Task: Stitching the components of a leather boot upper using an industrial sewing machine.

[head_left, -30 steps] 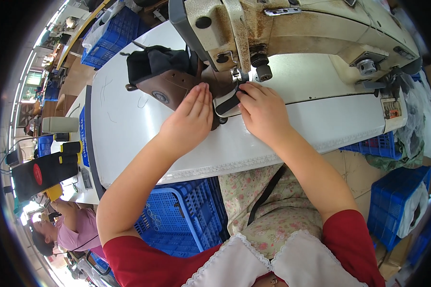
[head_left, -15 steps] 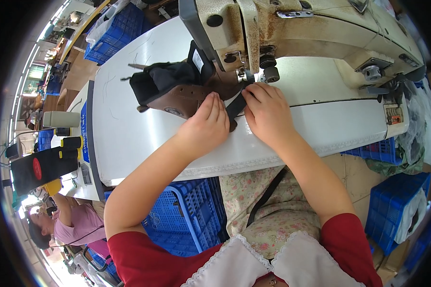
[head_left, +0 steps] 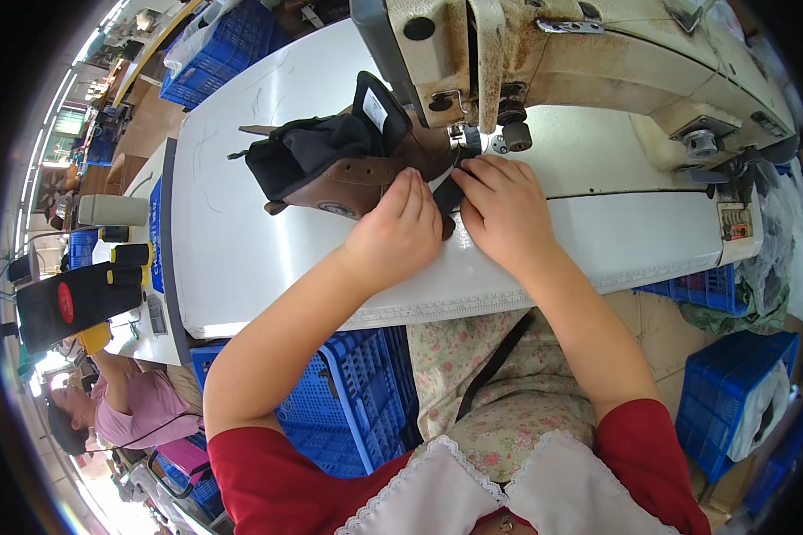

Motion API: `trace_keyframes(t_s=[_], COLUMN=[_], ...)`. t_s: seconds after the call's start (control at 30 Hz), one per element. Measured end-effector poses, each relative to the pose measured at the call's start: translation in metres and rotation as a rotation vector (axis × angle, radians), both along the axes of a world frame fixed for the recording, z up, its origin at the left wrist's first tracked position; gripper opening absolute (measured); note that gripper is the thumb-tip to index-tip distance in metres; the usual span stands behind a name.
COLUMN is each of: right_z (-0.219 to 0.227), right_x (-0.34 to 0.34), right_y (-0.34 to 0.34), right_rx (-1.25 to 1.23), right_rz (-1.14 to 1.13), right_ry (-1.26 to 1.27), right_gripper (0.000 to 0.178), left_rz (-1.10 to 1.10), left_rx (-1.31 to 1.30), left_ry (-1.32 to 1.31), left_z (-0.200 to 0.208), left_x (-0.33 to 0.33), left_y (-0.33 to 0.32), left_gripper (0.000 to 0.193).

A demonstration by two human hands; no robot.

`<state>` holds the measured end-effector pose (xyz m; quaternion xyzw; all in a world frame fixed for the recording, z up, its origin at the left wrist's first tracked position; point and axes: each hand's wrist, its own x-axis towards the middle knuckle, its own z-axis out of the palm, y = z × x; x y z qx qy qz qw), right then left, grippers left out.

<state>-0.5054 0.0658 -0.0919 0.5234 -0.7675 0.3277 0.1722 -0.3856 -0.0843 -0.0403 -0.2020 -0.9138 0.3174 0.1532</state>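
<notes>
A brown leather shoe upper with black padded lining lies on its side under the head of a sewing machine. Its black tongue, with a white label, sticks up beside the machine head. My left hand is closed on the upper's near edge, fingers pressed together. From the right, my right hand pinches a black strip of the same piece, close to the presser foot. The fingertips and needle area partly hide where the strip meets the foot.
The white table has a ruler along its front edge. Below it sits a blue crate; another blue crate stands at the right. At the left, a person in pink works near thread spools.
The view has shifted slightly, with machine and hands appearing farther right. Beside the machine head, the upper's tongue shows more fully. Both hands keep their hold.
</notes>
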Motion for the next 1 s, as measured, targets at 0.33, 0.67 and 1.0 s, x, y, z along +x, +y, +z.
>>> trace_keyframes(t_s=[0.33, 0.67, 1.0], right_z=[-0.0011, 0.0007, 0.0045], right_x=[-0.001, 0.0034, 0.0013], right_y=[0.0008, 0.0001, 0.0013], right_rx=[-0.01, 0.001, -0.016], right_rz=[-0.007, -0.015, -0.074], right_ry=[0.007, -0.027, -0.114], right_gripper=[0.029, 0.025, 0.017], left_rz=[0.004, 0.009, 0.042], left_rx=[-0.001, 0.006, 0.037], left_ry=[-0.022, -0.011, 0.032], left_z=[0.0007, 0.001, -0.0023], left_x=[0.0005, 0.0021, 0.0038], left_y=[0.0004, -0.0006, 0.002], left_gripper=[0.041, 0.041, 0.04])
